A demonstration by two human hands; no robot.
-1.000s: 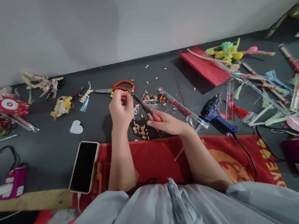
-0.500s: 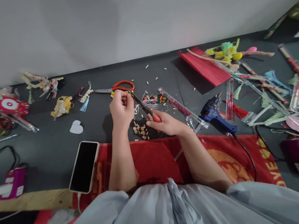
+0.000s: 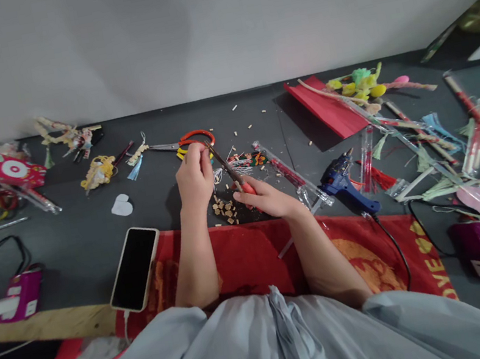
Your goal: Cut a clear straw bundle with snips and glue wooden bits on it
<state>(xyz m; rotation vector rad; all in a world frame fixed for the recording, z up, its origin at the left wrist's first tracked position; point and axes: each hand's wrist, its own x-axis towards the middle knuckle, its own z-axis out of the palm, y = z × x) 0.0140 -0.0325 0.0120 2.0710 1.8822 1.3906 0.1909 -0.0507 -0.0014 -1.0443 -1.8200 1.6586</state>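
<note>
My right hand (image 3: 266, 195) is closed around the red handles of scissors (image 3: 227, 166), whose dark blades slant up and left toward my left fingertips. My left hand (image 3: 195, 174) is pinched shut at the blade tips; whatever lies between its fingers is too small to make out. Just below the blades lies a pile of small tan pieces (image 3: 225, 208). Behind my left hand rests a second pair of scissors (image 3: 195, 135) with orange handles. White strands and a patterned strip (image 3: 248, 159) lie to the right of the blades.
A blue glue gun (image 3: 342, 180) with a cord lies on the right, near a red folder (image 3: 329, 108) and wrapped sticks with tassels (image 3: 427, 137). At left are a phone (image 3: 135, 269) on a cable and a white paper heart (image 3: 122, 204). A red cloth (image 3: 253, 251) lines the front edge.
Both hands stay in nearly the same place. My left fingers have turned slightly, and the scissors in my right hand have shifted a little. The whole view has moved slightly.
</note>
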